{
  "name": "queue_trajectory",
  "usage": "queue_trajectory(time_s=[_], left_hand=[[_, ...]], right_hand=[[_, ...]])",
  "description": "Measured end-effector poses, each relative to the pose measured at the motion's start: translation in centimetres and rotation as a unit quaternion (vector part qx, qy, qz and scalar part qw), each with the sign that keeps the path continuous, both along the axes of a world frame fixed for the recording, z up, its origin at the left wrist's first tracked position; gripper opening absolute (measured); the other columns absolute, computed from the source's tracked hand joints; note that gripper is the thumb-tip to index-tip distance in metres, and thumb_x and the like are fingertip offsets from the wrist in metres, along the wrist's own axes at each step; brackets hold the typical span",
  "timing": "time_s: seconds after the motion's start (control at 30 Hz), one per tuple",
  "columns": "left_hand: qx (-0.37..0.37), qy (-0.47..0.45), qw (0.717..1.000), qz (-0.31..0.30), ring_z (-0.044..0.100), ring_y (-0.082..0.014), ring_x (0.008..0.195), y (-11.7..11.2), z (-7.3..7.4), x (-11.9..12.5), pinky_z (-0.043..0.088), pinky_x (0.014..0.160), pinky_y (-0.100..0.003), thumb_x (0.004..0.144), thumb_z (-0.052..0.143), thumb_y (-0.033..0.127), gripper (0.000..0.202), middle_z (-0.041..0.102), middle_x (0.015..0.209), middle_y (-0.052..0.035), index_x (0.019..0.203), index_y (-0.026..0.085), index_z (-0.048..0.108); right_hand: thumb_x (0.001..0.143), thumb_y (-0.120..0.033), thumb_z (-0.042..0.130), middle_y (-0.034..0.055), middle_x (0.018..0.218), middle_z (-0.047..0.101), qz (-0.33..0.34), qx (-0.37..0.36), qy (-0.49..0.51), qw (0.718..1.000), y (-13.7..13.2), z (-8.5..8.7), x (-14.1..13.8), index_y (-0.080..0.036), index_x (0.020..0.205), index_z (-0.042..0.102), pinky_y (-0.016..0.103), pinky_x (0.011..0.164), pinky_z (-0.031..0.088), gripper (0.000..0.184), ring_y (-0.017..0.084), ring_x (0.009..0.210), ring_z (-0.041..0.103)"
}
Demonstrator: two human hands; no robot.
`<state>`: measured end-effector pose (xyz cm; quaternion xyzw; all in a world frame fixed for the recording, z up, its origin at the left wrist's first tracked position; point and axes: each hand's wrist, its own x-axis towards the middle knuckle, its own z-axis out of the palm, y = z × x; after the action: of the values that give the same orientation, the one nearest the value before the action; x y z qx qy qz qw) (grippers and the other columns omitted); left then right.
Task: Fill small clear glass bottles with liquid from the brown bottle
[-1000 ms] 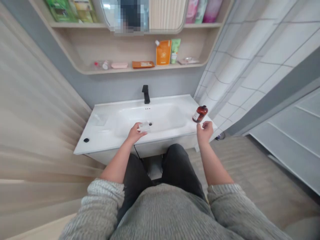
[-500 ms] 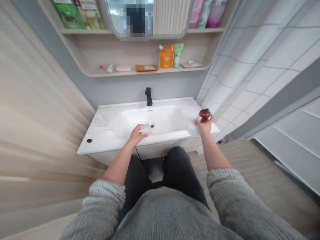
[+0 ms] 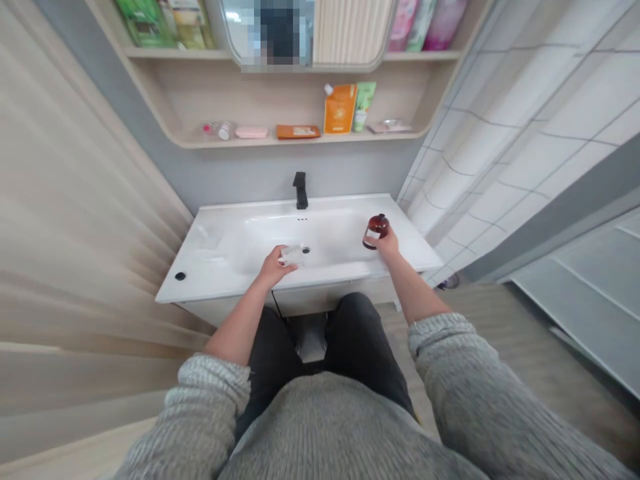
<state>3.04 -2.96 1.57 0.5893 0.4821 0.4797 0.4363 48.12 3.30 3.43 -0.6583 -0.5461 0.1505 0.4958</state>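
Brown bottle [image 3: 379, 225] leftward, within right fingers [image 3: 391, 236]

Orange pouch [image 3: 340, 112] beside green tube [image 3: 363, 108] on shelf [image 3: 260, 141].

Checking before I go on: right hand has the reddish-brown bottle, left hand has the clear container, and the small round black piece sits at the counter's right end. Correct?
One slip: in the head view, the small round black piece sits at the counter's left end. The right hand has the reddish-brown bottle, the left hand the clear container.
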Motion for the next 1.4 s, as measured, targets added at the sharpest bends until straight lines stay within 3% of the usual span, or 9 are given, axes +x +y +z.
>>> queue_trajectory(time_s=[0.23, 0.4, 0.73, 1.03, 1.4], left_hand=[[-0.014, -0.023, 1.0, 0.01, 0.074, -0.0293, 0.111, -0.1, 0.4, -0.2, 0.06, 0.094, -0.042, 0.055, 0.1, 0.032, 0.076, 0.077, 0.115, -0.0055, 0.124, 0.024, 0.068], [-0.018, -0.055, 0.998, 0.012, 0.074, -0.0295, 0.113, -0.2, 0.8, -0.3, 0.061, 0.097, -0.043, 0.053, 0.099, 0.031, 0.076, 0.077, 0.116, -0.0049, 0.122, 0.024, 0.069], [-0.016, -0.069, 0.998, 0.001, 0.076, -0.0293, 0.112, -0.7, 1.3, -0.5, 0.062, 0.103, -0.047, 0.053, 0.104, 0.034, 0.078, 0.078, 0.114, -0.0047, 0.123, 0.024, 0.07], [0.007, -0.11, 0.994, -0.003, 0.076, -0.0297, 0.119, -0.6, 1.6, -0.2, 0.066, 0.104, -0.049, 0.056, 0.106, 0.043, 0.08, 0.076, 0.132, -0.0079, 0.123, 0.026, 0.067], [0.01, -0.111, 0.994, -0.002, 0.076, -0.0276, 0.111, 2.1, 3.2, -0.7, 0.065, 0.103, -0.047, 0.058, 0.105, 0.038, 0.072, 0.077, 0.12, -0.0051, 0.118, 0.024, 0.068]], right_hand=[[0.063, -0.042, 0.097, 0.013, 0.128, 0.084, 0.112, -0.052, 0.114, 0.986, -1.1, 0.0, -11.9, -0.021, 0.128, 0.072, 0.057, 0.115, 0.06, 0.073, 0.038, 0.124, 0.078], [0.063, -0.035, 0.099, 0.0144, 0.132, 0.084, 0.229, -0.067, 0.158, 0.958, -1.9, 0.6, -16.9, -0.019, 0.136, 0.07, 0.053, 0.115, 0.061, 0.08, 0.037, 0.126, 0.078], [0.059, -0.032, 0.102, 0.0101, 0.125, 0.085, 0.313, -0.091, 0.044, 0.944, -2.2, -0.5, -17.0, -0.02, 0.14, 0.071, 0.052, 0.11, 0.063, 0.087, 0.033, 0.112, 0.081], [0.062, -0.028, 0.098, 0.0092, 0.125, 0.086, 0.331, -0.094, 0.046, 0.938, -2.2, -0.7, -17.0, -0.02, 0.139, 0.069, 0.048, 0.109, 0.063, 0.083, 0.031, 0.114, 0.081], [0.065, -0.031, 0.099, 0.0054, 0.118, 0.086, 0.313, -0.099, 0.009, 0.945, -2.6, -0.2, -16.9, -0.023, 0.135, 0.068, 0.045, 0.105, 0.062, 0.077, 0.029, 0.107, 0.079]])
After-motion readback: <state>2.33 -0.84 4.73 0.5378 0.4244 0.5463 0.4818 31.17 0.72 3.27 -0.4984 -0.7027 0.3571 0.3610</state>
